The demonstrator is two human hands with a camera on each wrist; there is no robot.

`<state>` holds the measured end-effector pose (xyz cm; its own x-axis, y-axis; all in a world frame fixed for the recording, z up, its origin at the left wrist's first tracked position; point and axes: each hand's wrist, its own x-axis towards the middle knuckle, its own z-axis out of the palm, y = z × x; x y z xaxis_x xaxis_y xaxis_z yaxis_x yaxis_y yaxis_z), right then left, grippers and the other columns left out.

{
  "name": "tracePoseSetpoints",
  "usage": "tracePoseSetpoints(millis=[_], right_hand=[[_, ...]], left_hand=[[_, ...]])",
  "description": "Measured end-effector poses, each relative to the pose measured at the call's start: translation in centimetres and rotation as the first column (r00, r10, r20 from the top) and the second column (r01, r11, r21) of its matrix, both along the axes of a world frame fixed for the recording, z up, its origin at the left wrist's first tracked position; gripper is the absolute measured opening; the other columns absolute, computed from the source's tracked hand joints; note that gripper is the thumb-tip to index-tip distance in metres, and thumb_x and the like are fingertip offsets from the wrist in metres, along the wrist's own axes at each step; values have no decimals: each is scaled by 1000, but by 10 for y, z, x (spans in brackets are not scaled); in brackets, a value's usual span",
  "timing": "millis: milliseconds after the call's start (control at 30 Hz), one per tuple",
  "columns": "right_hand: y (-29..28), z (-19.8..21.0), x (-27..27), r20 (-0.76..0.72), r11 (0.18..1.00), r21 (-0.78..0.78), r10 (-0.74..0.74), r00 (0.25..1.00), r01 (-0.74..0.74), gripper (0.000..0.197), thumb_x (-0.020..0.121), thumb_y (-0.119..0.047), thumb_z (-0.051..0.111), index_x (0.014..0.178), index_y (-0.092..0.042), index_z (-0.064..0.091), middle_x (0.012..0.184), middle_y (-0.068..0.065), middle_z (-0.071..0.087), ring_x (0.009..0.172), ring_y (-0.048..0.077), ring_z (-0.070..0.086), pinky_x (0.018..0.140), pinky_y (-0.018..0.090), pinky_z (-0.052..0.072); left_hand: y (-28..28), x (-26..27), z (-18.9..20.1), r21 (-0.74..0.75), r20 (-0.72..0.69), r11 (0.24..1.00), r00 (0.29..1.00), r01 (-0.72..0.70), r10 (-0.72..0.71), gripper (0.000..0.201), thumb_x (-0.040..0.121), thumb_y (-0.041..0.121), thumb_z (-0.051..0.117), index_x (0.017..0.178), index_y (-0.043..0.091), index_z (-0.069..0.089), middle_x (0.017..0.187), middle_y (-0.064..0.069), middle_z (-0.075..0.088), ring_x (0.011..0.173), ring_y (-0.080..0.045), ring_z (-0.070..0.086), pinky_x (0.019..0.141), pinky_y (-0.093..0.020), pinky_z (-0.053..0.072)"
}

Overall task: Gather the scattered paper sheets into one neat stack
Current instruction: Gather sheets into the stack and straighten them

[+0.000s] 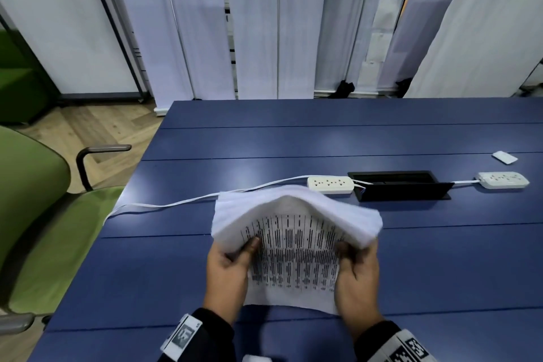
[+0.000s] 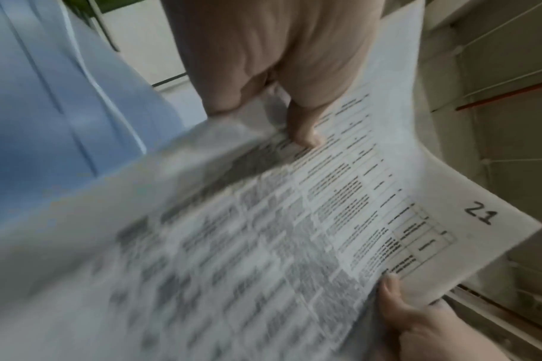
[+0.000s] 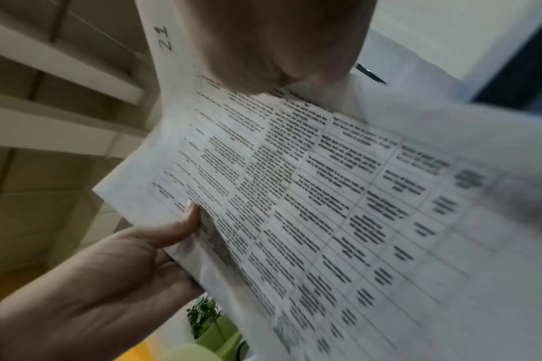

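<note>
Step in hand: squaring the gathered sheets. The left hand [image 1: 227, 267] and right hand [image 1: 357, 273] each pinch a side edge of the paper stack [image 1: 293, 256], lower centre of frame, above the table [image 1: 440, 258]. Next, probably: tap edges flush, lay flat.

The number "21" is handwritten in one corner of the top sheet [image 2: 402, 195] of the paper I hold; I read it in both wrist views (upside down in the right one). The sheet carries a ruled table of printed text, too blurred to read. No other legible text.
</note>
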<state>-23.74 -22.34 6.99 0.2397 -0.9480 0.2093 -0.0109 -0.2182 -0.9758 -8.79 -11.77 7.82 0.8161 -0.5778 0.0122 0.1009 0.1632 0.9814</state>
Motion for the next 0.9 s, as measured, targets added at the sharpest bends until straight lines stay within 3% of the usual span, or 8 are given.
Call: tracePoseSetpoints(millis=[133, 233, 333, 500, 633, 733, 833, 900], right_hand=[[-16, 31, -5, -180, 944, -325, -10, 984, -50, 50, 75, 5, 34, 95, -40, 43, 87, 1, 55, 80, 9, 55, 68, 19, 44], [-27, 57, -8, -404, 818, -533, -25, 914, -214, 46, 65, 3, 35, 99, -25, 47, 86, 2, 54, 80, 20, 47, 70, 33, 38], [-23, 79, -3, -631, 661, -620, -99, 770, -423, 43, 59, -4, 33, 94, -22, 47, 81, -3, 51, 76, 23, 44, 66, 34, 30], [-12, 90, -3, -691, 623, -614, -127, 712, -485, 41, 60, -4, 40, 93, -26, 49, 80, -9, 50, 77, 19, 47, 69, 35, 31], [-24, 85, -22, -791, 727, -379, 66, 608, -572, 34, 82, -25, 59, 111, -37, 49, 99, -15, 64, 96, 12, 58, 82, 33, 35], [-52, 74, -57, -880, 860, -181, 75, 470, -477, 35, 68, -56, 72, 97, -47, 55, 88, -20, 64, 93, 7, 58, 82, 34, 37], [-75, 62, -84, -700, 971, -51, 132, 702, -233, 35, 50, -40, 90, 74, -33, 66, 67, -15, 65, 72, 7, 59, 65, 22, 45], [-82, 48, -92, -287, 963, 183, 245, 926, -198, 53, 37, -30, 95, 77, -9, 68, 67, -5, 66, 67, 9, 60, 59, 13, 49]], left_hand=[[7, 17, 27, 35, 181, 992, 977, -121, 113, 66, 64, 6, 84, 118, 21, 49, 120, 1, 61, 116, -22, 59, 98, -32, 51], [16, 27, 69, 105, 652, 975, 754, -194, 80, 110, 55, 33, 91, 144, 31, 27, 148, 8, 30, 141, -10, 28, 113, -34, 32], [13, 23, 98, 211, 827, 976, 543, -55, -148, 104, 64, 47, 79, 150, 30, 23, 157, 10, 21, 148, -10, 11, 121, -43, 15], [13, 9, 70, 221, 502, 915, 765, 338, -404, 24, 79, 23, 74, 102, 19, 73, 97, 0, 75, 96, -22, 70, 84, -44, 54], [19, 3, 55, 51, 381, 976, 899, 212, -215, 14, 72, 23, 77, 86, 25, 78, 80, -1, 76, 75, -6, 67, 68, -22, 54], [27, 15, 45, 20, 262, 987, 952, 162, -161, 36, 76, -4, 74, 78, 32, 79, 75, 10, 74, 70, 2, 63, 66, -12, 50], [35, 30, 35, 21, 186, 991, 974, 129, -131, 39, 79, -11, 66, 71, 25, 78, 71, 11, 72, 66, 1, 61, 66, -12, 51], [36, 34, 31, 7, 145, 992, 981, 128, -127, 39, 81, -14, 61, 73, 20, 78, 75, 10, 73, 69, 0, 64, 69, -12, 52]])
